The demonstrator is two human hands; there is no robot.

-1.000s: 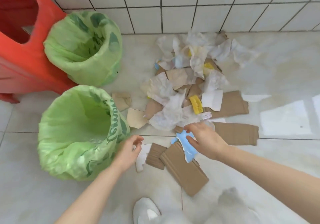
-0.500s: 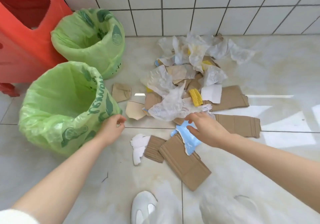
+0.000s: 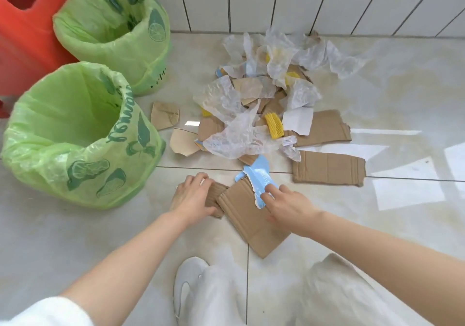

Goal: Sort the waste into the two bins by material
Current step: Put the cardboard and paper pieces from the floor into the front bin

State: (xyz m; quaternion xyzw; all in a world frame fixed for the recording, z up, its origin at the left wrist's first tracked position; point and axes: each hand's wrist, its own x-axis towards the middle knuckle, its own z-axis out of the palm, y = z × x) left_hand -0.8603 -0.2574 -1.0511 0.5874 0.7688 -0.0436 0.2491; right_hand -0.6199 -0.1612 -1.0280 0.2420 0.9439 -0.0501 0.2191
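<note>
Head view showed the left hand (image 3: 193, 196) gripping small cardboard (image 3: 214, 199) and the right hand (image 3: 286, 203) pinching blue plastic (image 3: 259, 174); lifting each clear of the big cardboard (image 3: 251, 220) beneath seemed wise.

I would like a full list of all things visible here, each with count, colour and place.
bins: two, green liners, left, near one behind.
red stool: one, top left.
cardboard: several brown pieces, centre floor.
plastic film: several clear pieces, on the pile.
yellow net: a few bits, in the pile.
blue scrap: one, on the nearest cardboard.
white paper: one, in the pile.
shoe: one, white, bottom.
left hand: on small cardboard.
right hand: fingers on blue scrap.
</note>
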